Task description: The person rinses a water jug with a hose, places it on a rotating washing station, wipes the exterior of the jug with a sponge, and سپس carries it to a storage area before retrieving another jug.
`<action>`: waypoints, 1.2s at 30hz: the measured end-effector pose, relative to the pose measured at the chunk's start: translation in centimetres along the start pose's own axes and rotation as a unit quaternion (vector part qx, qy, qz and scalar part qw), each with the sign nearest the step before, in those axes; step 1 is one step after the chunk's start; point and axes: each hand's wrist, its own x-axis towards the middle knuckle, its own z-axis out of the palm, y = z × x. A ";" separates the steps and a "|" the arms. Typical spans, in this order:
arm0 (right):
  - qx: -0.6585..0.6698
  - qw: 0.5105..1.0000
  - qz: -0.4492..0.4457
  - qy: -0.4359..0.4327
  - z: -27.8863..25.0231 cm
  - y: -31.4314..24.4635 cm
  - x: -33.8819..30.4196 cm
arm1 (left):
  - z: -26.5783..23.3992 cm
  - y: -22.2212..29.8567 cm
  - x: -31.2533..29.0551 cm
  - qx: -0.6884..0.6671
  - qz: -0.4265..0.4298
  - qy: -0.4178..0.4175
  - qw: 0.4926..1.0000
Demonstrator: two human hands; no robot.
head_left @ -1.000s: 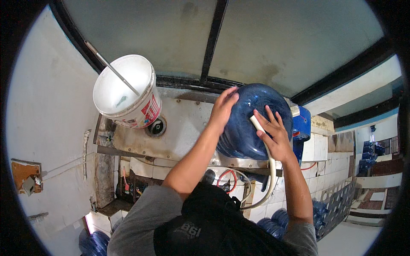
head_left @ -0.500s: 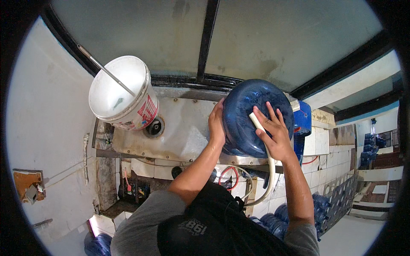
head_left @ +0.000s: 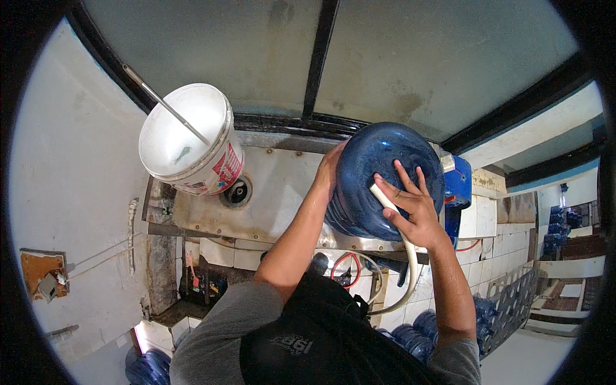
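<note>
A large blue water jug [head_left: 375, 160] rests on a worn metal sink [head_left: 279, 192], right of centre. My left hand [head_left: 329, 172] grips the jug's left side. My right hand [head_left: 416, 206] lies on the jug's front with fingers spread, pressing the end of a white hose [head_left: 410, 266] against it. The hose curves down from under my palm past the sink's front edge. My dark shirt fills the lower middle of the view.
A white bucket [head_left: 186, 138] with a thin metal rod across it stands on the sink's left end, beside the drain [head_left: 236, 191]. More blue jugs [head_left: 410, 337] lie in a crate at lower right. A blue box [head_left: 459, 183] sits behind the jug.
My left hand slid from the top of the jug down to its left side. The jug shifted slightly right. My right hand stayed on the hose and jug.
</note>
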 end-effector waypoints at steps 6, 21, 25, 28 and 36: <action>0.006 1.000 0.030 0.009 0.3 -0.2 0.4 | 1.0 -8.0 -4.8 0.115 0.287 0.156 0.938; 0.011 0.997 0.065 0.039 0.8 -0.7 0.9 | 0.4 -5.4 -3.0 -0.022 0.190 0.074 0.979; 0.005 0.998 0.056 0.033 0.7 -1.3 1.1 | -1.5 -11.3 -7.0 0.301 0.241 0.181 0.905; 0.000 0.997 0.064 0.033 0.9 -1.0 0.7 | -1.0 -9.8 -5.6 0.238 0.137 0.204 0.940; 0.006 0.997 0.059 0.039 0.9 -1.4 1.3 | -7.0 -8.2 3.5 0.027 0.047 0.006 0.998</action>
